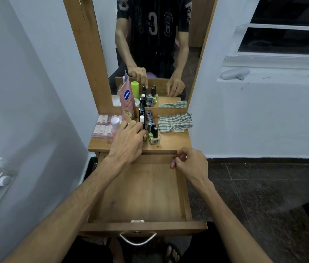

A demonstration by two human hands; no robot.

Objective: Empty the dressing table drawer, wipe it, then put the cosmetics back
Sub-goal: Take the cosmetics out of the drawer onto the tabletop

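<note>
The wooden drawer (142,198) is pulled out and its floor shows bare wood. My right hand (191,164) pinches a small red-and-white patterned bottle (172,163) at the drawer's far right corner. My left hand (129,139) reaches onto the dressing table top (174,142), its fingers curled round a black-capped bottle (143,128) among several nail polish bottles (152,130). A pink Vaseline tube (128,103) stands behind them. A checked cloth (175,122) lies crumpled at the top's right side.
A clear case of pink lipsticks (102,126) and a white-capped pink bottle (115,124) sit at the top's left. The mirror (149,44) rises behind. White walls close in on the left; a window sill (263,76) is right. The drawer handle (138,239) hangs near my lap.
</note>
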